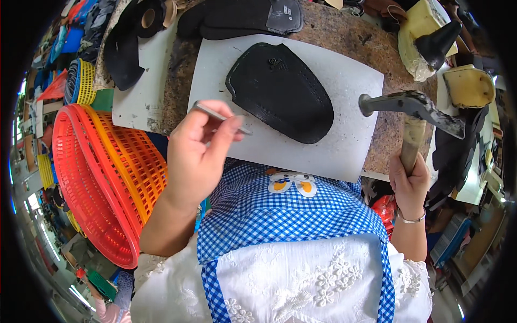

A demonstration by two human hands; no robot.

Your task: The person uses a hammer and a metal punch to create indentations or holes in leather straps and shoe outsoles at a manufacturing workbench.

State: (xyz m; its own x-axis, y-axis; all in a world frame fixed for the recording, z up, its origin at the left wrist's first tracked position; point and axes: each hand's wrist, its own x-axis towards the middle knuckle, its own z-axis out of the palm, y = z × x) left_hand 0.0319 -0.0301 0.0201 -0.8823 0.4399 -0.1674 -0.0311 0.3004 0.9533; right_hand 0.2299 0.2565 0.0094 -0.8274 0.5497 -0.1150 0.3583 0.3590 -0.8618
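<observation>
A black leather-like piece [283, 94], rounded at one end and stitched or perforated along its edge, lies flat on a white board [347, 151]. My left hand [195, 153] is just left of that piece, pinching a slim grey metal punch [218, 114] above the board's left edge. The punch is tilted and slightly blurred, and its tip touches nothing I can make out. At the right, my right hand [411, 183] is wrapped round the wooden handle of a hammer [417, 103]. The hammer's dark, worn head is raised near the board's right side.
Stacked red and orange plastic baskets [97, 177] stand left of the table. Black cut pieces [242, 19] lie along the far edge, near a roll of tape [149, 19]. A black cone [439, 46] rests against a yellowish block [412, 59] at the far right.
</observation>
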